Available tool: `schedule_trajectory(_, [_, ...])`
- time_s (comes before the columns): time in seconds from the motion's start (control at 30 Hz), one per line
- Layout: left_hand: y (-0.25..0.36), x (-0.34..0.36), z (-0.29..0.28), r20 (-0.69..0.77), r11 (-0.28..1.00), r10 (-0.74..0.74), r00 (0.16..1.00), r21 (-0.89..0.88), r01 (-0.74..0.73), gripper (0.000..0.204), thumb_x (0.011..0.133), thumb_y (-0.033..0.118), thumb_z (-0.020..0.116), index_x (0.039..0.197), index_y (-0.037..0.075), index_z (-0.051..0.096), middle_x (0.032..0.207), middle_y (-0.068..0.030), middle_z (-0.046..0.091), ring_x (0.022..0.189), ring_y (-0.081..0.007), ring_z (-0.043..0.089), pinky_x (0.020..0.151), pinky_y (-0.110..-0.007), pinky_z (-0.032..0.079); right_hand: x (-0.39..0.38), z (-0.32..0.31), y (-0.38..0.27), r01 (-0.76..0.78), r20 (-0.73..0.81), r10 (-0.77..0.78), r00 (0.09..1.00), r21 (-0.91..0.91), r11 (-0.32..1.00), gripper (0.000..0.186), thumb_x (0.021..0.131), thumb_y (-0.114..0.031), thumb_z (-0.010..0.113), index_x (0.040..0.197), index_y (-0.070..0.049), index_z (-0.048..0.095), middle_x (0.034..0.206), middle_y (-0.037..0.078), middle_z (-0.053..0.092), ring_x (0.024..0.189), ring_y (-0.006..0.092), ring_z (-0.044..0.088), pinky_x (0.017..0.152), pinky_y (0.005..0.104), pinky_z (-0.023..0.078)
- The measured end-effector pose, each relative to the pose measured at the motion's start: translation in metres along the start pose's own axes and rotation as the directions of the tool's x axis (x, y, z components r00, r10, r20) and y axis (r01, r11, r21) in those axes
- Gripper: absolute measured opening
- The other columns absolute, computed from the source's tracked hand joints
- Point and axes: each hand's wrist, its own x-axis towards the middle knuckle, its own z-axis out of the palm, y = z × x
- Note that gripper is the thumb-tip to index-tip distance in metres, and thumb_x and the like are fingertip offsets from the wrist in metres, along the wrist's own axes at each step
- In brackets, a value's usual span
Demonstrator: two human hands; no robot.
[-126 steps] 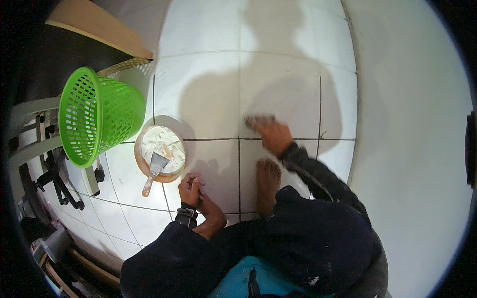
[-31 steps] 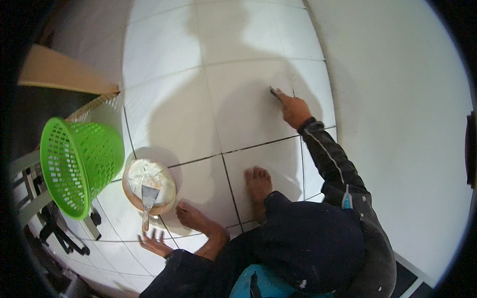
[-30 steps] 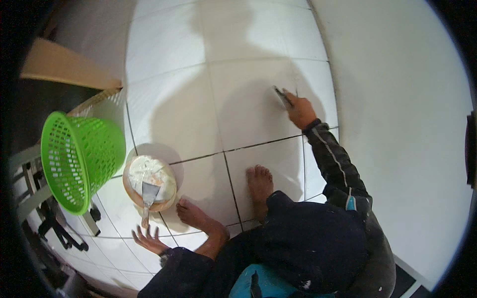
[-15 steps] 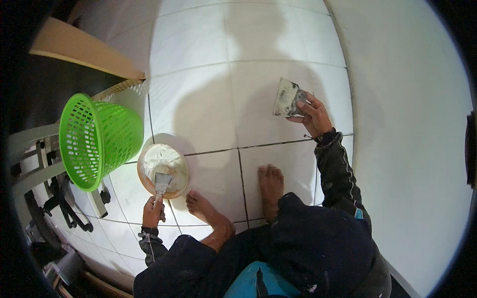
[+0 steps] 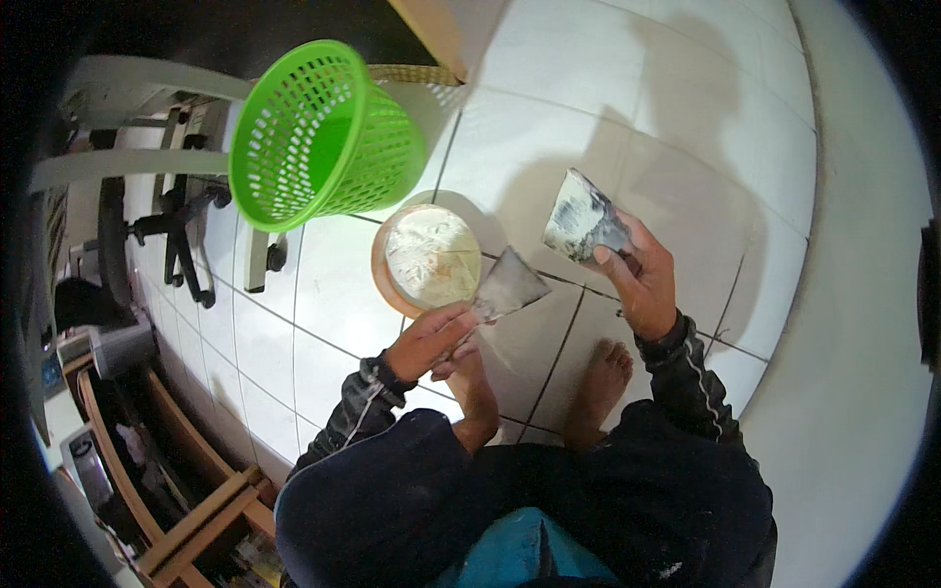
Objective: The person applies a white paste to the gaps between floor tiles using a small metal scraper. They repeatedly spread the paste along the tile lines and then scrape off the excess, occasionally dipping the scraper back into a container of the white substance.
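Paste [image 5: 421,245] in bowl [image 5: 380,274], basket [image 5: 387,162] up left — wall [image 5: 863,314] far right

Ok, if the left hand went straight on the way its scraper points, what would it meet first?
Probably the smeared plate in the right hand, just beyond the scraper in the left hand. Depth is unclear, so it might pass above or below.

Grey scraper [image 5: 511,288], white paste [image 5: 426,253], orange-tan bowl [image 5: 381,271], green basket [image 5: 385,157]

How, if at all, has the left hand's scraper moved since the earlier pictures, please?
Yes, the scraper moved right: its blade, earlier over the bowl, is now mostly past the bowl's right edge.
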Motion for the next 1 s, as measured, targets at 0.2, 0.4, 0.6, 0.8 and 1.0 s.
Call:
schedule_trajectory(0.2, [0.016, 0.009, 0.01, 0.06, 0.999, 0.037, 0.997, -0.039, -0.035, 0.036, 0.101, 0.034, 0.043, 0.119, 0.004, 0.052, 0.066, 0.0029, 0.041, 0.041, -0.0028, 0.03, 0.035, -0.018, 0.025, -0.015, 0.013, -0.017, 0.017, 0.052, 0.001, 0.999, -0.353, 0.936, 0.039, 0.091, -0.008, 0.054, 0.13, 0.001, 0.051, 0.118, 0.019, 0.063, 0.109, 0.0231, 0.062, 0.091, 0.0327, 0.047])
schedule_trajectory(0.4, [0.018, 0.013, 0.013, 0.104, 0.996, 0.056, 0.993, -0.073, -0.049, 0.034, 0.102, 0.032, 0.044, 0.117, 0.003, 0.054, 0.065, 0.0031, 0.042, 0.041, -0.0024, 0.029, 0.036, -0.018, 0.023, -0.021, 0.011, 0.002, 0.525, 0.347, -0.397, 0.85, -0.488, 0.697, 0.046, 0.086, 0.007, 0.047, 0.127, -0.012, 0.056, 0.126, 0.015, 0.059, 0.116, 0.0325, 0.058, 0.091, 0.0395, 0.053])
schedule_trajectory(0.6, [0.025, -0.003, 0.014, 0.089, 0.98, 0.175, 0.981, -0.106, -0.166, 0.037, 0.102, 0.033, 0.044, 0.121, 0.002, 0.053, 0.066, 0.0037, 0.04, 0.044, -0.0031, 0.028, 0.039, -0.018, 0.025, -0.04, -0.033, 0.039, 0.398, 0.283, -0.281, 0.917, -0.687, 0.607, 0.05, 0.085, 0.008, 0.047, 0.127, -0.016, 0.055, 0.125, 0.013, 0.06, 0.112, 0.0349, 0.059, 0.093, 0.0412, 0.053])
schedule_trajectory(0.8, [0.036, 0.001, 0.015, -0.126, 0.948, 0.317, 0.94, 0.057, -0.312, 0.034, 0.097, 0.028, 0.045, 0.118, 0.002, 0.052, 0.071, -0.0018, 0.049, 0.053, -0.0051, 0.039, 0.046, -0.02, 0.029, -0.051, -0.04, 0.052, 0.037, -0.079, -0.067, 0.995, -0.329, 0.943, 0.04, 0.089, -0.001, 0.052, 0.129, -0.003, 0.049, 0.12, 0.016, 0.061, 0.104, 0.0295, 0.064, 0.089, 0.0413, 0.055])
schedule_trajectory(1.0, [0.028, 0.014, 0.027, -0.042, 0.647, 0.584, 0.81, 0.627, -0.434, 0.038, 0.097, 0.019, 0.045, 0.127, -0.004, 0.049, 0.093, -0.0111, 0.06, 0.08, -0.0194, 0.056, 0.074, -0.03, 0.044, -0.041, -0.001, 0.003, -0.2, -0.076, 0.291, 0.954, 0.565, 0.801, 0.042, 0.089, -0.005, 0.056, 0.13, -0.001, 0.045, 0.113, 0.014, 0.062, 0.098, 0.0242, 0.065, 0.084, 0.0429, 0.058])
